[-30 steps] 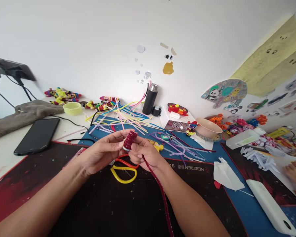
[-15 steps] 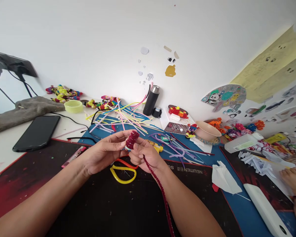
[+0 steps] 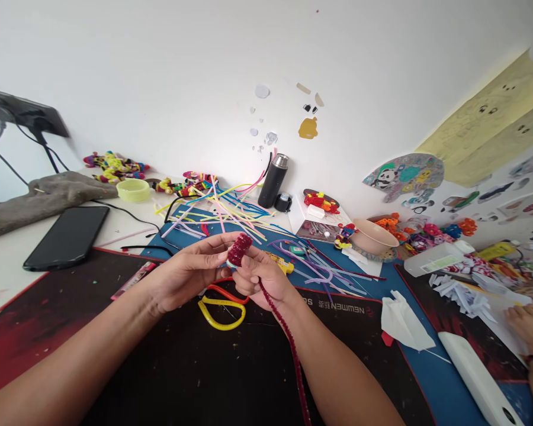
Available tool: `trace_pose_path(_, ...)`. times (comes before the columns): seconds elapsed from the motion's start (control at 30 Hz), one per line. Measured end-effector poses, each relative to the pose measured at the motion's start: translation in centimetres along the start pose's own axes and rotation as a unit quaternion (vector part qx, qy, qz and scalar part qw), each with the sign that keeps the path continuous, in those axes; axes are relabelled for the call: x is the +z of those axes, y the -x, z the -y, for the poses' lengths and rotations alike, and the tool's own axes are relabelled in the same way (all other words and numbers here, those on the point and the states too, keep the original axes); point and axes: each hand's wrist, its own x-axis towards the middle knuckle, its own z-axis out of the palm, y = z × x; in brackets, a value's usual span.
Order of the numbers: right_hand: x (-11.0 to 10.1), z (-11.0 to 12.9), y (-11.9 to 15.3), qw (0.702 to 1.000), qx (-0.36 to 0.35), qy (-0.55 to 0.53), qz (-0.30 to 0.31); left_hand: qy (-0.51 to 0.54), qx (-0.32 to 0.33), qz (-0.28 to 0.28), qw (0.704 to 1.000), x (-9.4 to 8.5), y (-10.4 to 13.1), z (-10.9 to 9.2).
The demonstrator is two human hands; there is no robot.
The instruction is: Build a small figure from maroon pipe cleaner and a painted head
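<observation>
- A white wall (image 3: 160, 71) stands behind a cluttered desk, with stickers and a yellow paper sheet (image 3: 493, 118) stuck to it at the right.
- A black mat (image 3: 195, 367) with red edges covers the near desk; a blue mat (image 3: 430, 367) lies further right.
- The left hand (image 3: 189, 275) and right hand (image 3: 262, 278) meet above the black mat, both closed on a dark red coil (image 3: 238, 249).
- The coil stands nearly upright between the fingertips: left thumb and fingers pinch it from the left, right thumb and forefinger press it from the right and below.
- The coil's loose tail (image 3: 288, 343), a dark red pipe cleaner, runs from under the right hand down along the right forearm to the lower edge.
- A yellow loop (image 3: 220, 313) and a red loop (image 3: 226, 293) lie on the mat just under the hands.
- A heap of coloured sticks (image 3: 222, 210) lies behind the hands, near a black flask (image 3: 273, 180).
- A phone (image 3: 68, 236) lies well apart at the left.
- Another person's hand (image 3: 530, 325) rests at the right edge, by paper scraps (image 3: 457, 290).
</observation>
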Motion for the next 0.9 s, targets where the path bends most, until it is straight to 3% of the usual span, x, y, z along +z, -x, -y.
trace_pose_path(0.9,-0.23,-0.04,0.09,1.000,0.003,0.000,-0.007,0.001,0.001,-0.002,1.000,-0.14,-0.04,0.08)
